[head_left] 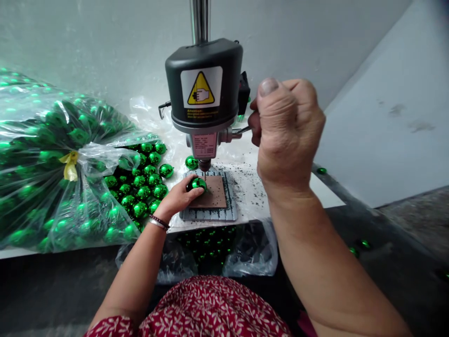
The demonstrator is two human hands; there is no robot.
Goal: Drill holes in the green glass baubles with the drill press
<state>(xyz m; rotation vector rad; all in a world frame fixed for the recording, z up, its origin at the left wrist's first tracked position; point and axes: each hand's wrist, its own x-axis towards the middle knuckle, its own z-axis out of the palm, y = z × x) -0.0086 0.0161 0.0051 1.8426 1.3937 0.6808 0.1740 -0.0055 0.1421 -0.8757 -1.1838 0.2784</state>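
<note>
A black bench drill press [204, 84] with a yellow warning label stands in front of me. My left hand [182, 194] is closed around a shiny green ball ornament [199, 185], just left of the thin drill bit [205, 175]. Below the ornament lies a brown board [215, 194] on the grey slotted drill base [229, 206]. My right hand [287, 126] is raised at the drill's right side, its fingers wrapped round the feed handle [242, 131]. Whether the bit touches the ornament I cannot tell.
A large clear plastic bag [66, 187] of green ornaments, with a yellow tie [70, 164], fills the table's left. Loose green ornaments [143, 192] spill beside it. Dark shavings [249, 187] litter the white table [326, 196]. Below its edge sits an open plastic bag [252, 255] with ornaments.
</note>
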